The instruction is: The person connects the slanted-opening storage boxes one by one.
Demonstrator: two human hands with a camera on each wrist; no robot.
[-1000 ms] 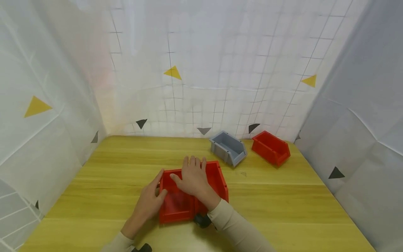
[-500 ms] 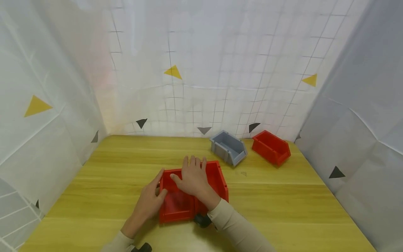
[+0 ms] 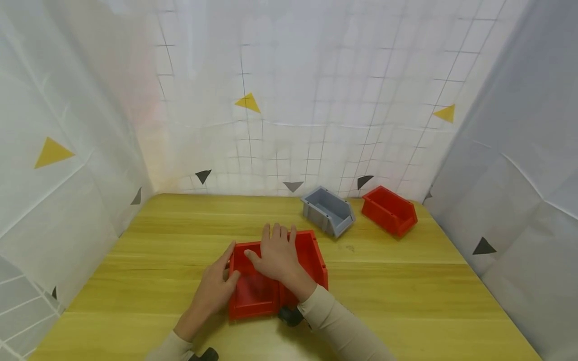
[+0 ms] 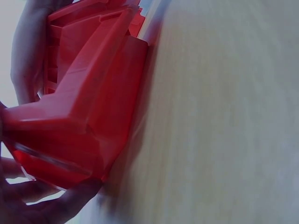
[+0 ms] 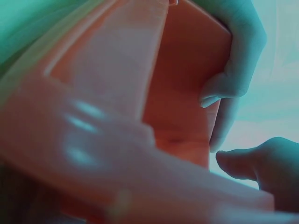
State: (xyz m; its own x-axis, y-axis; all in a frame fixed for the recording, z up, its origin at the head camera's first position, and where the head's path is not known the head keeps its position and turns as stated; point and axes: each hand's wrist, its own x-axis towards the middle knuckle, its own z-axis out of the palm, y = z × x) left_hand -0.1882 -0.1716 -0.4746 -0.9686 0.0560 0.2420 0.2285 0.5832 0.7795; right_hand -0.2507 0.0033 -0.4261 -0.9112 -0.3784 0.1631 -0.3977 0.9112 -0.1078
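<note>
Two red storage bins stand side by side on the table: the left red bin [image 3: 254, 296] and the right red bin [image 3: 311, 255], with their inner walls together. My left hand [image 3: 215, 288] grips the left bin's outer wall, thumb over the rim and fingers outside, as the left wrist view also shows. My right hand [image 3: 277, 255] lies across the back where the bins meet. Its fingers reach over the back rim, and its thumb points left over the left bin. In the right wrist view, right-hand fingers [image 5: 238, 70] bend over a red wall. The palm hides part of both bins.
A grey bin [image 3: 327, 210] stands behind and to the right, with another red bin [image 3: 389, 211] beside it near the back right corner. The wood-grain table [image 3: 406, 301] is bounded by white sheet walls [image 3: 289, 100] with coloured triangles.
</note>
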